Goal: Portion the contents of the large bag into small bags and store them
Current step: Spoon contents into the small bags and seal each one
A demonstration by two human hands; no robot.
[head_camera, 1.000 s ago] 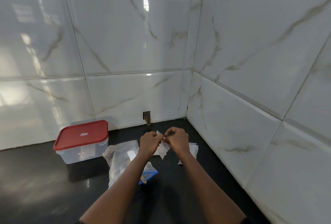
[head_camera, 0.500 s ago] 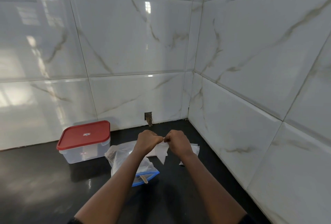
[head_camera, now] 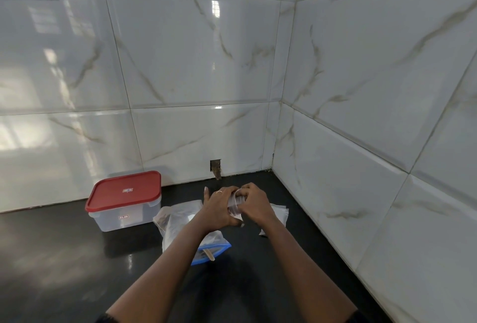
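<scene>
A small clear bag [head_camera: 235,203] is held between both hands above the black counter. My left hand [head_camera: 218,209] has its fingers partly inside or along the bag's mouth, thumb below. My right hand [head_camera: 254,205] grips the bag's other side with curled fingers. Under my left forearm lies the large clear bag [head_camera: 178,222] with dark contents and a blue zip edge [head_camera: 219,250]; a pale stick pokes from its mouth. Several empty small bags [head_camera: 280,215] lie flat to the right of my hands.
A clear plastic box with a red lid [head_camera: 125,189] stands at the back left against the tiled wall. White marble tile walls meet in a corner at the back right. A small hole in the wall [head_camera: 215,166] sits behind my hands.
My hands pinched the small bag's top edge before; now the left fingers have spread into or along its mouth and the bag has turned more sideways. The view has tilted a little.
</scene>
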